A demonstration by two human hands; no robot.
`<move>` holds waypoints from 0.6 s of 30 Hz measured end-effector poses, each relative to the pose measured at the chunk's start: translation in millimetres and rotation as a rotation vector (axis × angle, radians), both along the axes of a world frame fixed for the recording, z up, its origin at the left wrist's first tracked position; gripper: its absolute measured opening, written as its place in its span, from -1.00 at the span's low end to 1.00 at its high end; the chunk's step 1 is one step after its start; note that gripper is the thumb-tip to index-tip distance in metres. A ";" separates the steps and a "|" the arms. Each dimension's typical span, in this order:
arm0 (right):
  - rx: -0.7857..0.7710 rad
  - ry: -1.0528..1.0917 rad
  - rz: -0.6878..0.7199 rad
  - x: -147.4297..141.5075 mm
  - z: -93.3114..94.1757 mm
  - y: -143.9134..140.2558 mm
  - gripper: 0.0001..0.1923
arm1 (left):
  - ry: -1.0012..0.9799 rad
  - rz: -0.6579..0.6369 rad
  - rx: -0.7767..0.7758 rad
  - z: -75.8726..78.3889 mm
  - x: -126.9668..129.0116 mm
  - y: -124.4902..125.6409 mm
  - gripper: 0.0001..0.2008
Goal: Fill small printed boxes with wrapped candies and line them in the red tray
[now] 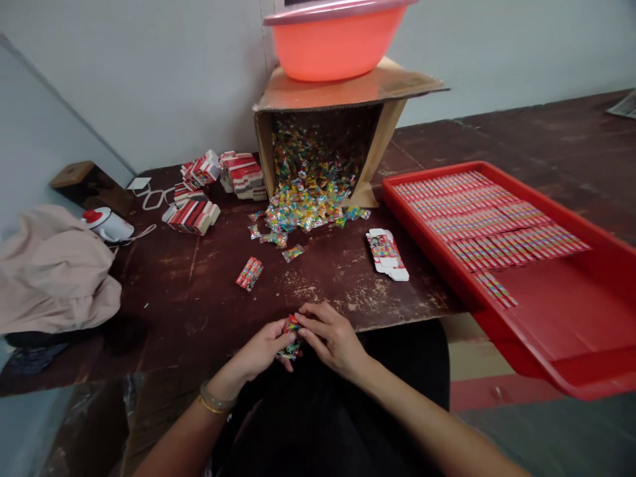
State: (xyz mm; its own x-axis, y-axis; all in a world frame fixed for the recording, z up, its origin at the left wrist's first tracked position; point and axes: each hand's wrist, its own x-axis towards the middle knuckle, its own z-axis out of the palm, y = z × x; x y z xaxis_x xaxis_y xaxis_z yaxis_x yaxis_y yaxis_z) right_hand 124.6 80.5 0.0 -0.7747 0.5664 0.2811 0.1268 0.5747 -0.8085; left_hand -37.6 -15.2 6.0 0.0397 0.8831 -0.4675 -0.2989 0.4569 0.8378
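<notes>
Your left hand (261,351) and right hand (330,338) both pinch one small colourful cardboard box (291,326), steadying it over your lap; bright sweet wrappers (308,205) spill at twelve o'clock.

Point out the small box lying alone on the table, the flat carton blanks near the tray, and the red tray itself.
small box (249,273), head view, middle of its top face.
flat carton blanks (388,255), head view, centre of the stack.
red tray (431,240), head view, near-left rim.

Tipped carton (318,126) behind spilled sweets (303,205) (basin (338,40) on top); tray (571,318) right, folded boxes (193,215) left
</notes>
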 end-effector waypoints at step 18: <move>-0.313 -0.068 -0.232 -166.2 -45.3 59.1 -0.60 | 1.076 0.478 0.156 -38.9 -112.7 15.2 -0.60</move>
State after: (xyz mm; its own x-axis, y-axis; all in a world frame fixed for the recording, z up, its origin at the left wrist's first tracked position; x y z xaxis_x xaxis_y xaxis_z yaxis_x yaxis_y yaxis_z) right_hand -41.7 139.6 -45.3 -0.6271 0.7787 0.0191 0.2838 0.2513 -0.9254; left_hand -150.3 0.0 -32.9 -0.6568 0.7521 0.0543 0.4799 0.3613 0.7995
